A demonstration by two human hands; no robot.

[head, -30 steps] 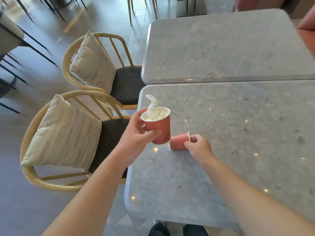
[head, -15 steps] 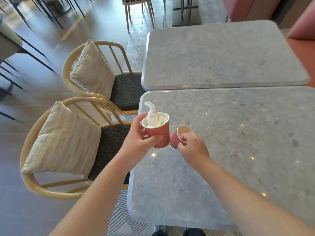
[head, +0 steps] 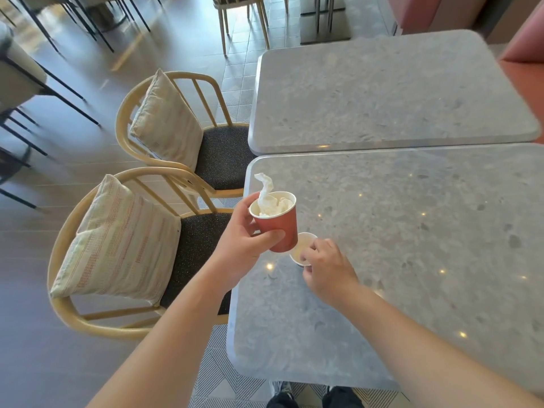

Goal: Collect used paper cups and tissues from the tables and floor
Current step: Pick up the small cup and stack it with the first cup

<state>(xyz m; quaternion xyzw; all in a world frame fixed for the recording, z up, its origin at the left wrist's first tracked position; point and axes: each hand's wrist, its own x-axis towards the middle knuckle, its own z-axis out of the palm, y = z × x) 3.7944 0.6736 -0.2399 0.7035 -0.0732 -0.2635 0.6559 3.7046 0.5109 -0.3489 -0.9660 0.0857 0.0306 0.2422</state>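
Our right hand has tipped the fallen second cup upright and pinches its rim just right of the tissue-stuffed cup gripped in our left hand, ready for stacking.

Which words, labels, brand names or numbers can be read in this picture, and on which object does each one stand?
None can be read.
Red paper cup in the left hand: plain side, no print visible.
Second cup in the right hand: only its pale inside shows.
Near cushion: woven reddish dashes, a pattern, not letters.
Tables: speckled stone only.
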